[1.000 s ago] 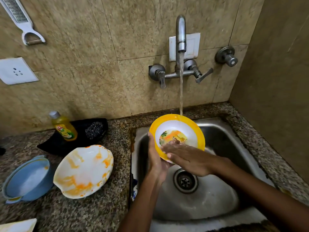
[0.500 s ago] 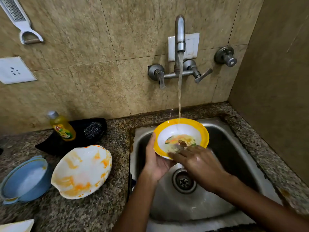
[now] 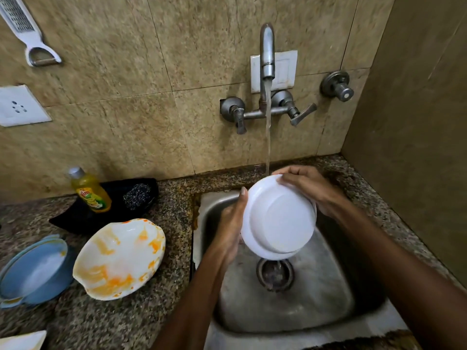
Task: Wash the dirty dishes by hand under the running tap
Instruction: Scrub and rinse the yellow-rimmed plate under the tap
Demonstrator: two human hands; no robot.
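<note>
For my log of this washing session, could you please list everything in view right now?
Bowl: one, white underside showing, held over the sink under the tap water.
Stained plate: one, white with orange smears, on the counter.
Blue dishes: stacked, counter's left edge.
Soap bottle: one, yellow, on a black tray.
Scrubber: one, dark, on that tray.
Tap: one, metal, running.
Sink: one, steel.
Left hand: holds the bowl's left rim.
Right hand: grips its top rim.

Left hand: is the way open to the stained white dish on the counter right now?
Probably yes, once freed. The left hand now holds the white bowl over the sink. The stained dish lies uncovered on the counter beside the sink's left rim, nothing between them.
</note>
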